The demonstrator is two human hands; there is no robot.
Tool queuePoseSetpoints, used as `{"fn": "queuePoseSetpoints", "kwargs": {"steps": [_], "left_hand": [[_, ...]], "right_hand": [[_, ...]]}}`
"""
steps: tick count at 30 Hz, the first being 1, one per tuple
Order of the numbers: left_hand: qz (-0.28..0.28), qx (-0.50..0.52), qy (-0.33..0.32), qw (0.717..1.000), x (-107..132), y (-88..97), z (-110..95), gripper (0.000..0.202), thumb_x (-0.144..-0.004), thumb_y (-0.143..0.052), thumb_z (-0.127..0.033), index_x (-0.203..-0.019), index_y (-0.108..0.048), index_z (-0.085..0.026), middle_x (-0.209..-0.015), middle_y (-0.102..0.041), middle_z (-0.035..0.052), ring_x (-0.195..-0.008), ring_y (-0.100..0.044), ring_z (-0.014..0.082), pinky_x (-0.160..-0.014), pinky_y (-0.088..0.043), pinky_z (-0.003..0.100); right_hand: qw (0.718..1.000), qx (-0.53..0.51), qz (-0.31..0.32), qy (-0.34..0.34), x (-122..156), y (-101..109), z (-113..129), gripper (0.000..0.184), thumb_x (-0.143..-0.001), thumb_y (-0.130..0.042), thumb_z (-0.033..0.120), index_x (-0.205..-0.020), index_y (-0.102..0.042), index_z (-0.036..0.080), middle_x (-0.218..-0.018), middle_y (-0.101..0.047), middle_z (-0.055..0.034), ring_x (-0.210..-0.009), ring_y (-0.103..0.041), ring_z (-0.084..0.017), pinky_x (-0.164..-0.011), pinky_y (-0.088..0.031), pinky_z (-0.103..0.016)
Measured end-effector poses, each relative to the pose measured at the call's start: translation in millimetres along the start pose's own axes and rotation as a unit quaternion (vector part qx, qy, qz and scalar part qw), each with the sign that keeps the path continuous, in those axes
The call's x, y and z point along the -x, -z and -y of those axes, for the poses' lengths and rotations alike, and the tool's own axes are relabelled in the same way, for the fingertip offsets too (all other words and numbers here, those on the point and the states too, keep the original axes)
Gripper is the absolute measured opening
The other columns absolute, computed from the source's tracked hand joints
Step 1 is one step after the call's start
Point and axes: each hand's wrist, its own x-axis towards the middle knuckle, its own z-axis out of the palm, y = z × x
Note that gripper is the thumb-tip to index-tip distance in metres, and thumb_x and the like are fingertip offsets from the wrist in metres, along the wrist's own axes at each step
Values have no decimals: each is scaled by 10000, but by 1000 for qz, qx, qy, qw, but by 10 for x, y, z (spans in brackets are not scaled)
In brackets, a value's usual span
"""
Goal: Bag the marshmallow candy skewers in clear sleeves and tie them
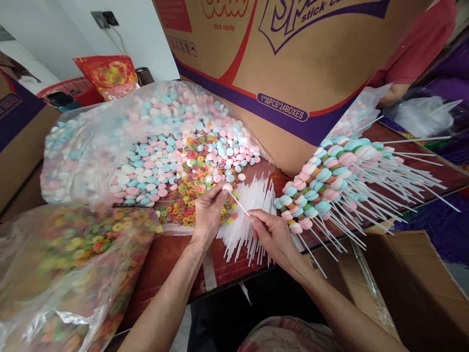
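Heap of thin white plastic sticks [245, 234]: lay near the front edge of the reddish-brown table [225, 274], so everything else gets placed off this heap.
Left hand [208, 210]: was just past the heap's left side, thumb and fingers pinched nearly together on a small round pale-pink candy disc [227, 187].
Right hand [271, 234]: was over the heap's right side, fingertips closed around the lower part of a single slim white stick [239, 202].
Pink candy: sat above the far left corner of the heap, right at the stick's upper end. Honestly couldn't tell if the tip had gone in or was only touching.
Loose sweets: small translucent multicoloured gummy rings [179, 203] were spread left of the heap, and pink, blue and white candy discs [146, 171] lay further left and behind, spilling out of a big clear plastic bag [84, 127].
Other bag: a clear plastic bag of gummy rings [73, 278] was well left of the heap.
Loaded sticks: a pile of white sticks topped with stacked pastel discs and coloured rings [330, 181] was just right of the heap.
Carton: a large brown cardboard box with purple and red print [227, 54] stood behind the heap.
Step, my read: candy being fitted onto the stick, pretty early on, since no ring showed on it.
Next move, imo: called for holding the disc steady and pushing the stick straight through its middle without cracking it.
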Motion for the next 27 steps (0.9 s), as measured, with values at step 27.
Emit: {"fn": "queuePoseSetpoints", "kwargs": {"steps": [27], "left_hand": [[86,-284,-104,949,161,-95,-1,291,-913,-548,-287,-1118,-749,-235,-1096,-735,71,-994,-665,229,-924,-480,353]], "right_hand": [[954,-274,-64,-105,-252,-169,-6,263,-853,-576,431,-741,-587,194,-521,-480,52,-394,-287,-71,-384,-206,-233]]}}
